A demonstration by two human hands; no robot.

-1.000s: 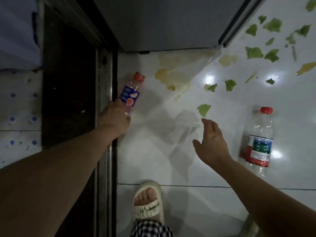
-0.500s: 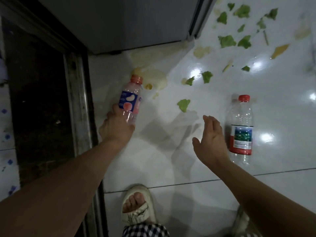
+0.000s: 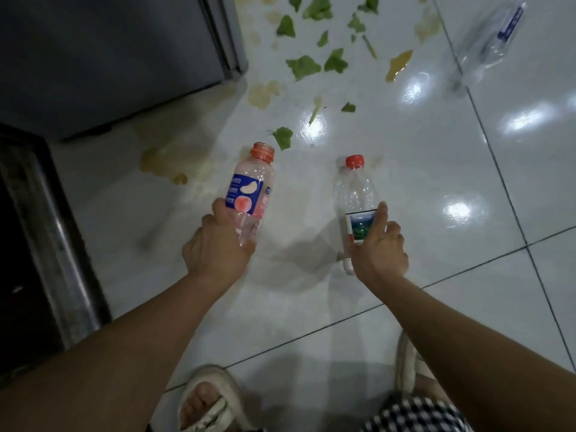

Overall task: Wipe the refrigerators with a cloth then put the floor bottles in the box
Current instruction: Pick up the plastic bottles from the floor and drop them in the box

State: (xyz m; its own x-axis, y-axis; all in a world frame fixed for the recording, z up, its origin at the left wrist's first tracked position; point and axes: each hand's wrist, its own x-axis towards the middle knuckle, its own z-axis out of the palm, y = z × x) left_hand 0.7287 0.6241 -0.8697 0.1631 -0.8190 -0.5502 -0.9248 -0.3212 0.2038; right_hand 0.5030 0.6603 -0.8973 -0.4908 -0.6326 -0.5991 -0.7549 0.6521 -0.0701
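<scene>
dim overall, lit from above; bright glare patches on the glossy floor tiles (image 3: 414,88); soft shadows beneath both arms; wide-angle bending at the edges; slight blur throughout

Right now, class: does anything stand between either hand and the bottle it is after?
No. The left hand already grips the pink bottle, and the right hand grips the clear bottle. The box is not in view, so that path cannot be judged.

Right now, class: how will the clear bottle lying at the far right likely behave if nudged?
The clear bottle looks empty, so probably light. It lies on its side on glossy tile, so it may roll or skid easily.
</scene>
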